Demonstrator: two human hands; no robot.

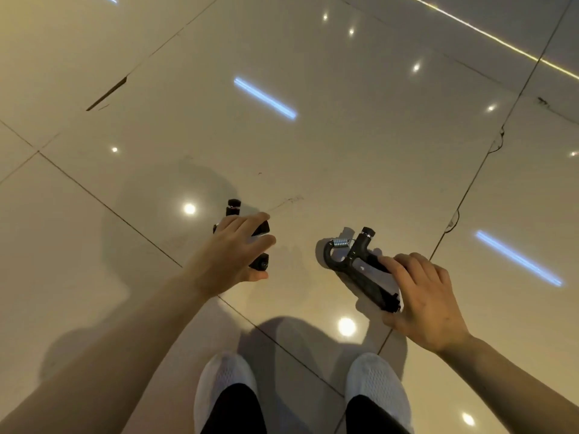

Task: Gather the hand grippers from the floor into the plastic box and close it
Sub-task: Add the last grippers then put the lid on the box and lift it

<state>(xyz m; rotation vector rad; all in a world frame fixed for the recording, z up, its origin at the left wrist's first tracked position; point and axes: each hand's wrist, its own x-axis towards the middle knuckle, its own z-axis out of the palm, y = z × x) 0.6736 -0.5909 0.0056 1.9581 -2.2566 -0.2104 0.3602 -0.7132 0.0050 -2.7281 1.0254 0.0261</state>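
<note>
Two white shoes [226, 390] stood nearest the camera on the glossy tiled floor [344, 145]. Beyond them, the left hand [233, 250] lay over one black hand gripper [261, 228], fingers curled about its handles. The right hand [421, 297] pinched the handles of a second hand gripper [352, 256], whose spring and knob pointed away from the person. Both grippers appeared to rest on the floor or just above it, well apart from each other. The step in hand was judged to be the pick-up; the plastic box was not in view, so the next move called for lifting both and locating it.
</note>
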